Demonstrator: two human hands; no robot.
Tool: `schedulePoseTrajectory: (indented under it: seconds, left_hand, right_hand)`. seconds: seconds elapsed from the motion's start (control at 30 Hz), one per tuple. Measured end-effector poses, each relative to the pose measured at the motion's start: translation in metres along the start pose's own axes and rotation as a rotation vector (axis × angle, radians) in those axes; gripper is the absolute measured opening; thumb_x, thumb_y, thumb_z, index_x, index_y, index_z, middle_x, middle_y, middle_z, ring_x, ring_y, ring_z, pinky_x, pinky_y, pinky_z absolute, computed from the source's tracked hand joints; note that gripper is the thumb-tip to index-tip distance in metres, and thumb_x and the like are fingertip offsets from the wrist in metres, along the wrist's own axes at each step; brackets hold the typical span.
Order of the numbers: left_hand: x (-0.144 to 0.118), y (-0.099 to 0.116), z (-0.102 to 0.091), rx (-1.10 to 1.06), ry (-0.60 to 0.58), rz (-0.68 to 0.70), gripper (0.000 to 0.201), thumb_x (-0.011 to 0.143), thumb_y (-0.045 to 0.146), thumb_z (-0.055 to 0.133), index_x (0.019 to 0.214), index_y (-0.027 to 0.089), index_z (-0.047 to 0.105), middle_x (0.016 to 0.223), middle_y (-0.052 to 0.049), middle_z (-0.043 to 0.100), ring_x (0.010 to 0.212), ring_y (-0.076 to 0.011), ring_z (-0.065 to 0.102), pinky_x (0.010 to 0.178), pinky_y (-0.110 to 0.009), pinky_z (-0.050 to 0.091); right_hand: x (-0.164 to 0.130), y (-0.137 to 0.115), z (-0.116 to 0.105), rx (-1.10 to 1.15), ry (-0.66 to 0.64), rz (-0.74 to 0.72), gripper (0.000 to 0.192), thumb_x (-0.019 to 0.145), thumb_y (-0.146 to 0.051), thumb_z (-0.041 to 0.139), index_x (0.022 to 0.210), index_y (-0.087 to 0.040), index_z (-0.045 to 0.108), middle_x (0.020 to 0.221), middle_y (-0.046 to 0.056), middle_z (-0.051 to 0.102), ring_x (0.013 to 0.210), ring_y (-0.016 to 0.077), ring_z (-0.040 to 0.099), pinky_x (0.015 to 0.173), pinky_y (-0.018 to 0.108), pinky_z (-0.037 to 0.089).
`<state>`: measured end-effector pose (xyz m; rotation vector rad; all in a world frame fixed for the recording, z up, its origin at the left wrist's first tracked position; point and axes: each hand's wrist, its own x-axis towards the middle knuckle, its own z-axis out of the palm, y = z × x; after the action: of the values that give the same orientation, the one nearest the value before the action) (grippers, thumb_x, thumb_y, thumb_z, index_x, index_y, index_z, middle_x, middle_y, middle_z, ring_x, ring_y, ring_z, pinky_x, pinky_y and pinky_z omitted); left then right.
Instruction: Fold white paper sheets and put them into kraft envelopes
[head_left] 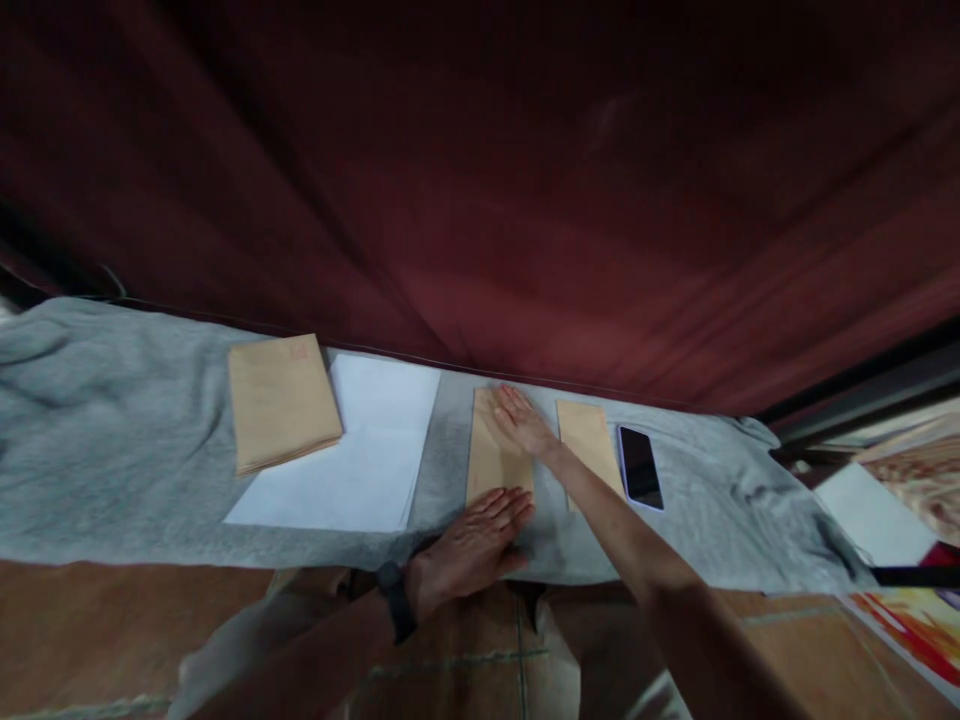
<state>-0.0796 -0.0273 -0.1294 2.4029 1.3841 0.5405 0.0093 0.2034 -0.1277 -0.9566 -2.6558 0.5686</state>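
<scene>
Pressing flat, both hands pin one envelope (495, 455) to the grey cloth (112, 450): left hand (472, 545), fingers together, on its near end, right hand (525, 425) spread on its far end, likely smoothing it. A second envelope (589, 440) and phone (640, 467) lie just right.

No writing can be read anywhere. The stack of brown envelopes (281, 402) near the far edge of the grey cloth (112, 450) bears a faint reddish mark, too blurred to make out.
</scene>
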Motion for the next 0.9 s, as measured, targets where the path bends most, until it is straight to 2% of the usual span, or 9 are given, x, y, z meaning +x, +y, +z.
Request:
schedulePoseTrajectory:
  seconds: [0.07,0.17,0.3,0.43,0.57,0.7,0.9]
  left_hand:
    - [-0.004,-0.001,0.0,-0.028,-0.006,0.011,0.074,0.101,0.048,0.055,0.163,0.02,0.026,0.168,-0.013,0.034,0.156,-0.0246,0.03,0.129,-0.044,0.025]
    - [-0.008,-0.002,-0.001,-0.061,-0.022,-0.002,0.077,0.1,0.045,0.058,0.164,0.021,0.023,0.169,-0.012,0.031,0.157,-0.0249,0.029,0.129,-0.044,0.023]
    - [-0.009,-0.001,-0.003,-0.083,-0.052,-0.014,0.073,0.101,0.044,0.058,0.163,0.021,0.027,0.169,-0.011,0.03,0.157,-0.0243,0.027,0.13,-0.043,0.022]
    - [-0.008,-0.002,-0.003,-0.064,-0.063,-0.026,0.072,0.102,0.049,0.055,0.162,0.021,0.03,0.168,-0.011,0.031,0.157,-0.0247,0.029,0.129,-0.043,0.022]
    - [-0.007,-0.001,-0.004,-0.062,-0.037,-0.029,0.066,0.101,0.054,0.054,0.157,0.021,0.041,0.163,-0.012,0.042,0.152,-0.0266,0.038,0.127,-0.044,0.027]
    - [-0.005,0.003,-0.01,-0.067,-0.051,-0.064,0.06,0.096,0.048,0.063,0.147,0.017,0.055,0.154,-0.015,0.054,0.143,-0.0296,0.051,0.121,-0.046,0.037]
    - [-0.006,0.004,-0.014,-0.082,-0.046,-0.051,0.041,0.093,0.043,0.067,0.128,0.022,0.069,0.136,-0.01,0.07,0.13,-0.0277,0.063,0.112,-0.041,0.047]
  right_hand:
    - [0.017,-0.001,0.006,-0.113,-0.044,-0.005,0.065,0.108,-0.05,0.024,0.16,-0.012,0.039,0.166,0.013,0.036,0.157,0.0239,0.029,0.131,0.047,0.02]
    - [0.021,-0.002,0.012,-0.207,-0.069,-0.039,0.065,0.109,-0.048,0.021,0.162,-0.013,0.032,0.168,0.011,0.031,0.157,0.0235,0.027,0.131,0.047,0.017]
    - [0.0,-0.004,0.012,-0.215,-0.177,-0.142,0.063,0.11,-0.047,0.017,0.165,-0.018,0.026,0.171,0.006,0.025,0.159,0.0204,0.021,0.132,0.045,0.014]
    - [-0.031,-0.018,0.008,-0.172,-0.276,-0.211,0.058,0.11,-0.046,0.021,0.164,-0.026,0.028,0.171,0.0,0.025,0.16,0.0196,0.017,0.132,0.046,0.011]
    - [-0.063,-0.038,0.002,-0.077,-0.373,-0.251,0.055,0.111,-0.046,0.021,0.163,-0.028,0.029,0.171,-0.002,0.024,0.16,0.0172,0.014,0.133,0.045,0.006]
    - [-0.091,-0.051,-0.003,0.05,-0.435,-0.252,0.058,0.112,-0.05,0.016,0.163,-0.026,0.031,0.172,-0.001,0.024,0.16,0.0161,0.013,0.133,0.043,0.002]
    - [-0.119,-0.058,-0.006,0.269,-0.421,-0.234,0.058,0.111,-0.054,0.016,0.154,-0.03,0.047,0.163,0.001,0.044,0.156,0.0138,0.03,0.132,0.046,0.01]
